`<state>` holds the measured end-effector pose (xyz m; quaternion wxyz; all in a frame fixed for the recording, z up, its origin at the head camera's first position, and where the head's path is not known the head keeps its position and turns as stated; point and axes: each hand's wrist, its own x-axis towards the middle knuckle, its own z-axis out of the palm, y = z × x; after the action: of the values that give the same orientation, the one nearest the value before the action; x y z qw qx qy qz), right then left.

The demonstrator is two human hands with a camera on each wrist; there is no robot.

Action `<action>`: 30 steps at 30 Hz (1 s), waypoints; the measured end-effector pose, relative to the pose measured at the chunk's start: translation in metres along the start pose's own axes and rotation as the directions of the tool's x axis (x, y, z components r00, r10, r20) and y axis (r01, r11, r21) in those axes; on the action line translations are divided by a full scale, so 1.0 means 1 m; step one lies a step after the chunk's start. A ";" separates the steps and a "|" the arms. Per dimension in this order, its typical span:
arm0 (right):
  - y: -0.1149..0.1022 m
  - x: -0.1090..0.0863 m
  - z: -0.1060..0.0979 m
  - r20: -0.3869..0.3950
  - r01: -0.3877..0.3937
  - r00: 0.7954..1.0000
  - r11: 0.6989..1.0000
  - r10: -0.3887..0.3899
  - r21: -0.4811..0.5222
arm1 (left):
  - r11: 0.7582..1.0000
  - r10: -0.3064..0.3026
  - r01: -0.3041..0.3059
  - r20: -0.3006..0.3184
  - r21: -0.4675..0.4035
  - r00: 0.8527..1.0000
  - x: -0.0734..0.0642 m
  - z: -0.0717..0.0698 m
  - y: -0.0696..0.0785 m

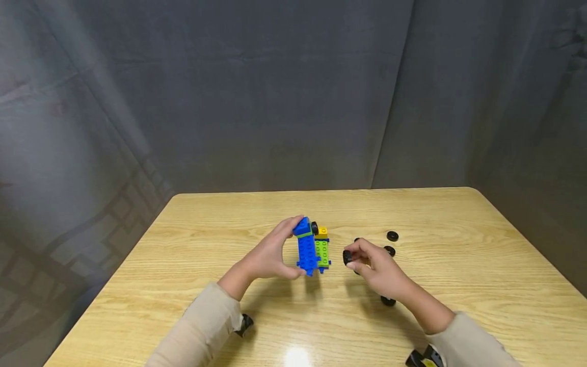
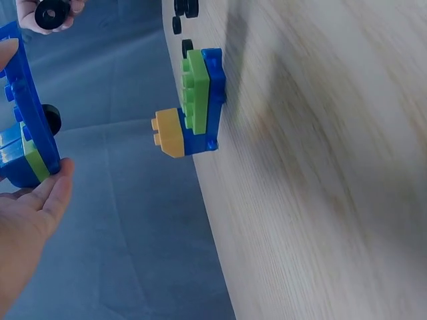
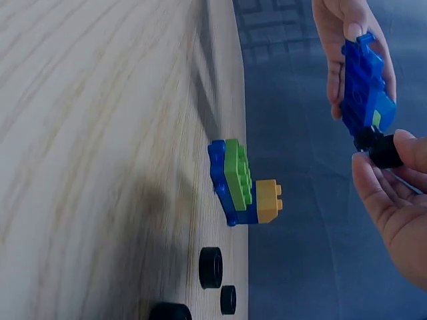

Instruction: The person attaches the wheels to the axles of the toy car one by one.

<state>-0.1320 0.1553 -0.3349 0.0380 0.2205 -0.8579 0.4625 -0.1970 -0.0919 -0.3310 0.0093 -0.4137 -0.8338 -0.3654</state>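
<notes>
My left hand [image 1: 268,257] grips a blue toy-car base [image 1: 306,250] by its two ends, tilted up above the table. A blue brick and a thin green layer sit at its far end, and one black wheel [image 1: 314,228] is on its right side there. To the right, my right hand [image 1: 380,270] pinches another black wheel [image 1: 347,257] between thumb and fingers, apart from the base in the head view. Behind the held base, a second toy car [image 2: 197,93] stands on the table, blue below with a green brick and a yellow brick [image 2: 169,133].
Several loose black wheels lie right of the second car, among them one wheel [image 1: 392,236] farther back and one wheel [image 1: 388,301] under my right wrist. A black object [image 1: 244,324] shows beside my left sleeve. Grey cloth [image 1: 275,102] hangs behind the wooden table [image 1: 220,214].
</notes>
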 end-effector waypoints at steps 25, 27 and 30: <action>-0.006 0.006 0.018 0.024 0.027 0.999 0.998 -0.028 0.061 | 1.000 0.007 -0.008 0.027 0.022 1.000 0.005 0.009 0.007; -0.006 0.007 0.019 0.026 0.033 0.999 0.998 -0.035 0.054 | 1.000 0.005 -0.006 0.029 0.023 1.000 0.006 0.009 0.007; -0.006 0.008 0.021 0.030 0.039 0.999 0.998 -0.041 0.054 | 1.000 0.008 -0.008 0.027 0.028 1.000 0.006 0.009 0.007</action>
<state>-0.1338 0.1331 -0.3398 0.0281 0.2458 -0.8412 0.4808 -0.1937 -0.0794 -0.3319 0.0052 -0.4218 -0.8372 -0.3480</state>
